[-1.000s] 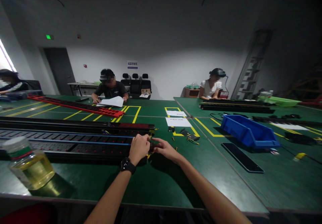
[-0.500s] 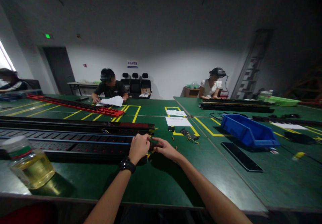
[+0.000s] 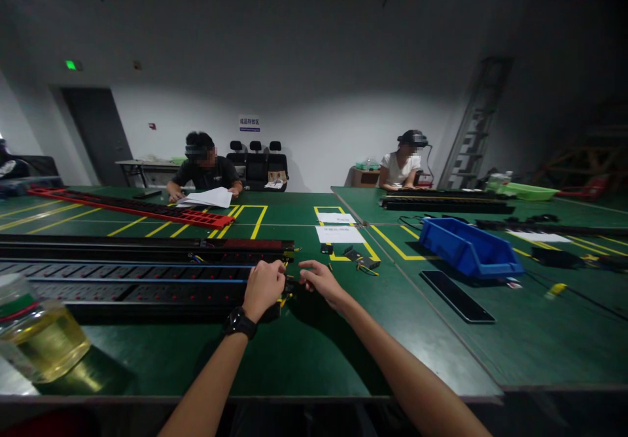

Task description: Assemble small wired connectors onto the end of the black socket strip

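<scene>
A long black rail assembly (image 3: pixel 186 293) with blue strips and red dots lies on the green table (image 3: pixel 343 345). My left hand (image 3: pixel 265 286), a dark watch on its wrist, rests at the right end of the assembly, fingers curled round something I cannot make out. Just to the right, my right hand (image 3: pixel 321 283) is off the assembly's end, its fingers bent and pointing left, a small gap from the left hand; whether its fingertips hold anything is too small to tell. Yellow wire ends (image 3: pixel 284 299) stick out below my left hand.
A bottle of yellow liquid (image 3: pixel 44 339) stands at the near left. To the right are a phone (image 3: pixel 456 296) and a blue bin (image 3: pixel 468 247). Small black parts (image 3: pixel 360 256) lie near paper labels (image 3: pixel 338 235). Two people sit across, beyond a red rail (image 3: pixel 210 218).
My right hand has drawn away from my left hand, opening a gap between them. The view has shifted, so the scene sits slightly farther left.
</scene>
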{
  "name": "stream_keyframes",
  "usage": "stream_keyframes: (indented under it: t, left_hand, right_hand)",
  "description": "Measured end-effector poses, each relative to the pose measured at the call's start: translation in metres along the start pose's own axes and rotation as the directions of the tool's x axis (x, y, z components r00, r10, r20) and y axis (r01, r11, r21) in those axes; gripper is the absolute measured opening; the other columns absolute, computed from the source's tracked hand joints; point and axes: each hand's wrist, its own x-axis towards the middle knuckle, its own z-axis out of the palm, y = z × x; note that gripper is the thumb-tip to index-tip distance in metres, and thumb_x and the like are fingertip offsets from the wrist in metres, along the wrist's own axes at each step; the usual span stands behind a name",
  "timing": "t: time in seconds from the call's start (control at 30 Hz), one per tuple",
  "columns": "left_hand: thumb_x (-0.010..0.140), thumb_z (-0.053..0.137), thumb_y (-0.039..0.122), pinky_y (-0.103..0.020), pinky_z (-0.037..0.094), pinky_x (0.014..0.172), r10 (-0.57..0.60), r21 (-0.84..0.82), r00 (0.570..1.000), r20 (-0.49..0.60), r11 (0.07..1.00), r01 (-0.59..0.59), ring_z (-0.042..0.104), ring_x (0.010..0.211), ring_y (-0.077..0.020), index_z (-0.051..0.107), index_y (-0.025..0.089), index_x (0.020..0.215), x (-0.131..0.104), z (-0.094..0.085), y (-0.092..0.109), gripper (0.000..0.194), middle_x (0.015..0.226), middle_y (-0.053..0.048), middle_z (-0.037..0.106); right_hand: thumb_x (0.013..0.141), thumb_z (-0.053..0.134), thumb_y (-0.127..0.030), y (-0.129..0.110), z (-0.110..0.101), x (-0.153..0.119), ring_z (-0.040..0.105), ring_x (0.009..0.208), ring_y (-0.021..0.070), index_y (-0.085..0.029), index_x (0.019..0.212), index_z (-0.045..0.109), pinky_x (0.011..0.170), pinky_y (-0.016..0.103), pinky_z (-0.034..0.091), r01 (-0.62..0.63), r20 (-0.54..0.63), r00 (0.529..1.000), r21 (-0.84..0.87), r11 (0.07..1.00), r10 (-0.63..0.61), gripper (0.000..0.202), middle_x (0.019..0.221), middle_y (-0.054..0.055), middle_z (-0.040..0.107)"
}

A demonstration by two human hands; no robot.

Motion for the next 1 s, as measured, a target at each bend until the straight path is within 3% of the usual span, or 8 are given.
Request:
stream_keyframes:
  t: [0.1,0.2,0.27,0.4,0.53,0.63,0.8,1.0]
  left_hand:
    - [0.096,0.049,0.019,-0.033,0.049,0.084,-0.002,-0.012,1.0,-0.014,1.0,0.002,0.068,0.096,-0.0247,0.075,0.024,0.1,-0.001,-0.002,0.001,0.027,0.094,-0.008,0.074]
    - [0.096,0.051,0.019,-0.032,0.049,0.083,-0.002,-0.025,1.0,-0.022,1.0,0.002,0.068,0.095,-0.0241,0.076,0.024,0.1,-0.002,-0.002,0.0,0.026,0.094,-0.008,0.074]
    - [0.097,0.051,0.019,-0.031,0.049,0.083,-0.004,-0.042,1.0,-0.025,0.999,0.003,0.069,0.095,-0.0231,0.076,0.024,0.101,-0.001,-0.001,-0.002,0.025,0.095,-0.008,0.075]
    - [0.096,0.052,0.018,-0.029,0.05,0.084,-0.04,-0.131,0.996,-0.075,0.991,0.03,0.069,0.097,-0.0217,0.076,0.023,0.098,0.004,0.004,-0.008,0.024,0.098,-0.006,0.077]
    - [0.096,0.056,0.024,-0.031,0.053,0.088,-0.156,-0.29,0.971,-0.182,0.952,0.098,0.07,0.098,-0.0212,0.074,0.023,0.1,0.007,0.006,-0.012,0.018,0.099,-0.005,0.078]
    - [0.094,0.056,0.021,-0.033,0.053,0.093,-0.16,-0.294,0.946,-0.282,0.953,0.074,0.068,0.1,-0.0226,0.072,0.023,0.098,0.001,0.001,-0.01,0.017,0.098,-0.005,0.077]
    - [0.091,0.055,0.018,-0.039,0.049,0.103,0.024,-0.183,0.938,-0.345,0.979,-0.093,0.063,0.111,-0.0255,0.071,0.023,0.108,-0.022,-0.005,-0.006,0.023,0.113,-0.007,0.074]
    - [0.098,0.053,0.029,-0.039,0.047,0.096,0.106,-0.124,0.964,-0.244,0.982,-0.139,0.062,0.111,-0.0257,0.072,0.024,0.109,-0.039,0.0,-0.008,0.022,0.113,-0.007,0.072]
  right_hand:
    - [0.088,0.059,-0.037,-0.006,-0.022,0.004,0.058,0.06,0.016,-0.017,0.107,0.069,0.06,0.027,0.043,0.023,-0.252,0.964,-0.228,0.973,-0.081,0.03,0.069,0.0,0.066]
    - [0.094,0.052,-0.03,-0.011,-0.047,0.003,0.065,0.076,0.0213,-0.018,0.106,0.072,0.071,0.031,0.046,-0.1,-0.428,0.881,-0.582,0.807,-0.2,0.026,0.078,0.004,0.07]
    - [0.096,0.052,-0.027,-0.012,-0.059,-0.001,0.068,0.089,0.0231,-0.019,0.113,0.073,0.078,0.031,0.046,-0.195,-0.427,0.878,-0.733,0.652,-0.218,0.028,0.093,0.008,0.074]
    - [0.1,0.055,-0.035,-0.01,-0.065,-0.007,0.064,0.113,0.0288,-0.018,0.125,0.073,0.089,0.035,0.045,-0.254,-0.332,0.928,-0.896,0.363,-0.17,0.035,0.122,0.017,0.07]
    - [0.1,0.054,-0.036,-0.014,-0.058,-0.01,0.061,0.116,0.0327,-0.02,0.114,0.078,0.091,0.041,0.044,-0.288,-0.328,0.934,-0.925,0.249,-0.139,0.032,0.122,0.018,0.07]
    - [0.101,0.051,-0.028,-0.018,-0.055,-0.011,0.061,0.112,0.0311,-0.019,0.104,0.079,0.091,0.04,0.042,-0.274,-0.316,0.935,-0.932,0.237,-0.159,0.03,0.115,0.018,0.073]
    - [0.1,0.05,-0.023,-0.025,-0.053,-0.012,0.062,0.107,0.0286,-0.019,0.093,0.077,0.09,0.038,0.04,-0.205,-0.275,0.934,-0.935,0.288,-0.227,0.028,0.106,0.016,0.075]
    - [0.094,0.058,-0.028,-0.026,-0.03,-0.009,0.064,0.079,0.0201,-0.019,0.087,0.076,0.074,0.029,0.043,0.125,-0.16,0.938,-0.674,0.728,-0.308,0.021,0.086,0.007,0.075]
